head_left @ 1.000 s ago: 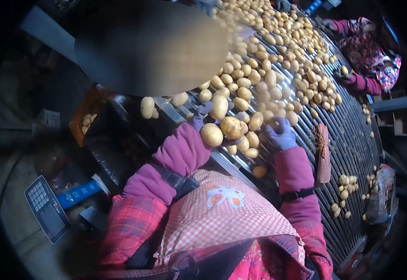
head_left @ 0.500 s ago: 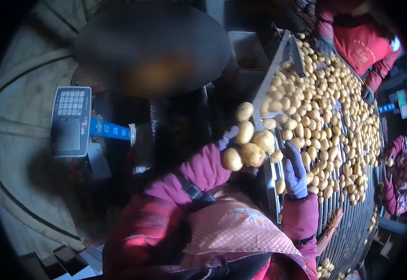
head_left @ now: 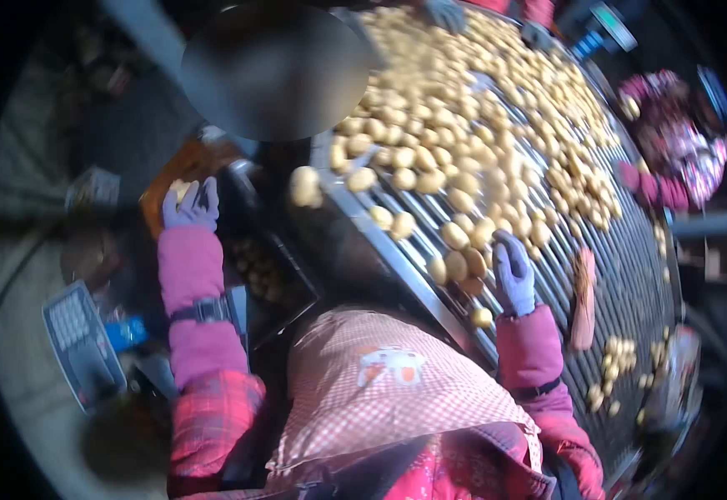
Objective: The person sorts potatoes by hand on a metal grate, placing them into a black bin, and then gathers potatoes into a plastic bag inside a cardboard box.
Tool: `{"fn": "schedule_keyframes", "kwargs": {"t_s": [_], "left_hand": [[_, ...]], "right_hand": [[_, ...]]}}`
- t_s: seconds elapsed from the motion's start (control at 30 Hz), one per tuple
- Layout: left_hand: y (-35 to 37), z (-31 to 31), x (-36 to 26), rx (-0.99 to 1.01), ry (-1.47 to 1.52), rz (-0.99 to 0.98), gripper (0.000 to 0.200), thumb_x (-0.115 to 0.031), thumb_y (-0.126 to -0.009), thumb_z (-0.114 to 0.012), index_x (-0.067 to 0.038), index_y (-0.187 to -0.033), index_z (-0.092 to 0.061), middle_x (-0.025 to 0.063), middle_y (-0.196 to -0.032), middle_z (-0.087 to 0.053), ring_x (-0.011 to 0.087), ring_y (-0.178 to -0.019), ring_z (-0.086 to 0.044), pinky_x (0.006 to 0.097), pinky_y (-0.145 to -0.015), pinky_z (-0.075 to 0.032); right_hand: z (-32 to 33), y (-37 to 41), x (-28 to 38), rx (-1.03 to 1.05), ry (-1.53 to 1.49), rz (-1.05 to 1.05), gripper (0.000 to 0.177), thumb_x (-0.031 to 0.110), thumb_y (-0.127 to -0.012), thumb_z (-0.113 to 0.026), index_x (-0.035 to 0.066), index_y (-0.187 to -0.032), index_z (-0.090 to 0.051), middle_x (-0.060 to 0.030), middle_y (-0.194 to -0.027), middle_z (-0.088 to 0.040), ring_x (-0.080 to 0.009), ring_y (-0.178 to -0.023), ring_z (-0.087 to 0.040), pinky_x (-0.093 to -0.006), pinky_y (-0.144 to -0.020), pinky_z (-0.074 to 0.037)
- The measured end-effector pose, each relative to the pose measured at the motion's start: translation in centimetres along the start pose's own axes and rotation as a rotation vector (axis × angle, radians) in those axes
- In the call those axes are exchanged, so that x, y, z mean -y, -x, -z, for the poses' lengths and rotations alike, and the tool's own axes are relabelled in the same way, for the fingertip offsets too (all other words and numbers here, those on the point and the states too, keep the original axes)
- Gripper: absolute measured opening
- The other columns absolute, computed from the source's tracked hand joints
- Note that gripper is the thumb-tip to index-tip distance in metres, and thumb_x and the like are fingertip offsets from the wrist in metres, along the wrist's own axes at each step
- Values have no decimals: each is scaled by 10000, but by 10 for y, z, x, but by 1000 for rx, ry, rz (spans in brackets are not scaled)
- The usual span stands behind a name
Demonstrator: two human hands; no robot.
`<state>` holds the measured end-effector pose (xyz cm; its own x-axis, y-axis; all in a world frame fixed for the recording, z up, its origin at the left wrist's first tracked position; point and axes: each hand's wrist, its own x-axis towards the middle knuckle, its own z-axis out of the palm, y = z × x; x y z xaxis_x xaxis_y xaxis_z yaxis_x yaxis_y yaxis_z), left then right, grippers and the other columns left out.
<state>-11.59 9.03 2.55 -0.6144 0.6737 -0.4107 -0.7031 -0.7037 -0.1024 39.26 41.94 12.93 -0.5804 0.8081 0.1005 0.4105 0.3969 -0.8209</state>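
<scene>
My left hand (head_left: 191,207), in a purple glove, is stretched out to the left above an orange-brown surface (head_left: 162,179). Its fingers curl around a pale potato (head_left: 182,187), partly hidden by the glove. On the right, my right hand (head_left: 515,275), gloved alike, rests low over the slatted sorting table (head_left: 430,221), fingers slightly bent and apart. Several potatoes (head_left: 457,265) lie just left of its fingertips, and a single potato (head_left: 482,317) sits below them. Blurred potatoes (head_left: 305,187) show just beyond the table's left metal edge.
A large potato heap (head_left: 438,108) covers the table's far part. A small whisk broom (head_left: 584,300) lies right of my hand. Co-workers' gloved hands (head_left: 445,15) and a person in patterned sleeves (head_left: 672,150) are across. A scale display (head_left: 84,342) stands lower left; a dark round shape (head_left: 276,71) blocks the top.
My left hand has swung left, away from the table edge and the larger potatoes near it. My right hand remains over the slats, beside potatoes. The view has turned and shifted.
</scene>
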Motion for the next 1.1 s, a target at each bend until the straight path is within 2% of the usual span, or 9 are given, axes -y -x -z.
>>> {"fn": "schedule_keyframes", "kwargs": {"t_s": [0.4, 0.5, 0.57, 0.63, 0.77, 0.83, 1.0, 1.07, 1.1], "left_hand": [[18, -45, 373, 241, -1638, 474, 481, -271, -891, -569, -69, -1304, -424, 134, -1110, -568, 205, -876, -608, 300, -682, -530], [22, -26, 407, 832, -2044, 250, 454, -208, -851, -602, -78, -1271, -489, 126, -1157, -553, 231, -942, -590, 328, -786, -499], [24, -25, 435, 1523, -2235, -420, 490, -255, -809, -626, -94, -1257, -513, 170, -1202, -522, 306, -1023, -547, 409, -874, -451], [43, -23, 467, 1682, -2345, -462, 552, -305, -757, -637, -107, -1258, -513, 203, -1235, -488, 359, -1094, -492, 473, -926, -396], [46, -15, 471, 1674, -2484, -650, 546, -329, -753, -622, -113, -1244, -519, 181, -1246, -485, 352, -1120, -477, 482, -929, -386], [36, -31, 453, 1530, -2602, -86, 545, -331, -752, -627, -92, -1229, -521, 163, -1222, -508, 353, -1123, -479, 469, -950, -380], [8, -27, 395, 1499, -2542, -439, 410, -237, -839, -566, -44, -1199, -528, 155, -1109, -561, 292, -954, -590, 375, -792, -481], [32, -44, 398, 609, -2380, 64, 415, -210, -871, -558, -69, -1256, -489, 130, -1103, -563, 264, -913, -610, 344, -724, -510], [39, -40, 398, 601, -2381, 62, 415, -210, -871, -558, -69, -1256, -489, 130, -1103, -563, 264, -913, -610, 344, -724, -510]], "right_hand": [[95, 70, -116, -381, 533, -193, 359, 247, -876, -575, 42, -1171, -568, -192, -1239, -519, -338, -1143, -493, -400, -974, -393], [93, 36, -100, -268, 496, -137, 426, 287, -851, -592, 60, -1208, -543, -200, -1246, -508, -372, -1143, -483, -420, -950, -411], [86, 6, -102, -264, 582, -31, 480, 324, -838, -593, 80, -1243, -515, -195, -1281, -480, -382, -1147, -477, -433, -946, -409], [68, -27, -105, -343, 557, -5, 502, 342, -832, -595, 97, -1261, -502, -190, -1302, -462, -380, -1150, -477, -437, -956, -400], [34, -51, -117, -309, 682, 44, 489, 378, -805, -617, 194, -1250, -536, -179, -1355, -414, -375, -1195, -441, -454, -985, -377], [39, -46, -112, -247, 627, -28, 454, 327, -791, -631, 206, -1220, -554, -153, -1317, -447, -377, -1135, -472, -450, -957, -407], [60, -34, -96, -89, 455, -16, 435, 246, -802, -633, 161, -1220, -544, -148, -1189, -532, -346, -1047, -534, -429, -891, -448], [53, -41, -97, -207, 176, -149, 418, 256, -841, -618, 101, -1220, -535, -161, -1079, -587, -315, -981, -583, -393, -874, -459], [43, -43, -90, -201, 175, -147, 418, 256, -841, -618, 101, -1220, -535, -162, -1079, -587, -315, -981, -583, -393, -874, -459]]}}
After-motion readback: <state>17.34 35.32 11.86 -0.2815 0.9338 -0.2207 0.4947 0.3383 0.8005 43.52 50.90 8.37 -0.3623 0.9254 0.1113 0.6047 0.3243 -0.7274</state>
